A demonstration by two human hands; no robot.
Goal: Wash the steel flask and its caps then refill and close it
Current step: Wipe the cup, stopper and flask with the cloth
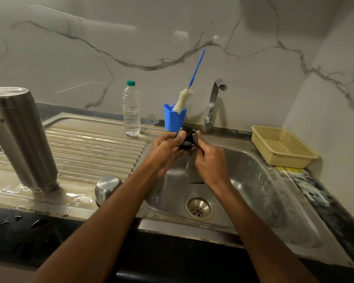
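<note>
While both hands meet over the sink (253,180), left hand (168,152) grip curls round a black cap (187,139), thumb on top; right hand (209,158) pinches its other side. Flask (22,137) stands upside down on the drainboard at 9 o'clock, steel cap (107,187) just beside it. Brush (184,100) in blue cup (174,119) at 12, w/ water bottle (131,111) left of it.

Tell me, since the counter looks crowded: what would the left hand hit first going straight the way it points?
Probably the blue plastic cup behind the left hand and the black inner cap it holds; depth is unclear.
</note>
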